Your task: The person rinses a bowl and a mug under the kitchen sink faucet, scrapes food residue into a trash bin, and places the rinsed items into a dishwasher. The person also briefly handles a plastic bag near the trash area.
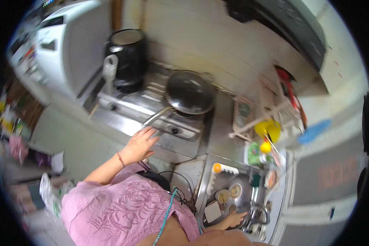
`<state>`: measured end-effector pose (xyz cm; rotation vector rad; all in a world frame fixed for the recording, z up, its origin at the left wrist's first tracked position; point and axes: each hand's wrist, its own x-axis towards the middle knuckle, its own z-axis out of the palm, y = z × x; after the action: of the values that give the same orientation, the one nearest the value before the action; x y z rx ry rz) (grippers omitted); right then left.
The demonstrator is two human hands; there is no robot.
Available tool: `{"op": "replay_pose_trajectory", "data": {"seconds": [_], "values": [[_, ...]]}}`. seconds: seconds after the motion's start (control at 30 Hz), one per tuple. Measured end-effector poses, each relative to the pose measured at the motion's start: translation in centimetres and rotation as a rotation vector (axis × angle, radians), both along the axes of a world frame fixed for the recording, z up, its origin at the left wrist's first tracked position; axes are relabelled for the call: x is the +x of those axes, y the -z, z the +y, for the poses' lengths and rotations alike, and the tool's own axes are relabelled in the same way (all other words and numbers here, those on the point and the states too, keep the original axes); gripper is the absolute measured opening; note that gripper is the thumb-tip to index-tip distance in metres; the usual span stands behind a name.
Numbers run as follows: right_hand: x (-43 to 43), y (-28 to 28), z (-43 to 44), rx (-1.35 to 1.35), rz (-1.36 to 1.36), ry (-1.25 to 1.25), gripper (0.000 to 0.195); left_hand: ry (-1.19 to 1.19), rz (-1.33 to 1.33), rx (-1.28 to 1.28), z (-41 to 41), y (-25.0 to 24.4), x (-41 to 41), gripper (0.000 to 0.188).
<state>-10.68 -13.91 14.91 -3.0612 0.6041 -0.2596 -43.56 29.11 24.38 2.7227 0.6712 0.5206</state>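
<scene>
My left hand [140, 145] is raised in front of the gas stove, palm down with fingers apart, next to the end of a metal pan handle [157, 116]; whether they touch is unclear. That handle belongs to a dark, round pan [190, 92] on the right burner. My right hand [235, 219] reaches over the near part of the steel sink [209, 168], fingers apart, beside the faucet [259, 215]. Small round containers [235, 190] and a whitish square item [213, 211] lie in the sink near it. I see nothing held in either hand.
A black rounded appliance [127, 58] stands on the stove's left side, with a pale slotted utensil [110, 69] before it. A white cabinet-like appliance [80, 46] is further left. Behind the sink are a yellow bowl [268, 129], a green-filled container [252, 153] and a rack. A dark hood overhangs.
</scene>
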Motion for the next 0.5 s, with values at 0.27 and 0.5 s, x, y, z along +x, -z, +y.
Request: {"op": "replay_pose_trajectory", "data": {"seconds": [0.27, 0.5], "values": [[-3.3, -3.7, 15.5, 0.403, 0.281, -1.28, 0.066, -0.341, 0.238, 0.036, 0.4, -1.1, -9.4, 0.066], [-15.3, -14.7, 34.9, 0.847, 0.498, -1.761, 0.055, -0.801, 0.211, -0.21, 3.4, -0.6, -28.5, 0.062]]}}
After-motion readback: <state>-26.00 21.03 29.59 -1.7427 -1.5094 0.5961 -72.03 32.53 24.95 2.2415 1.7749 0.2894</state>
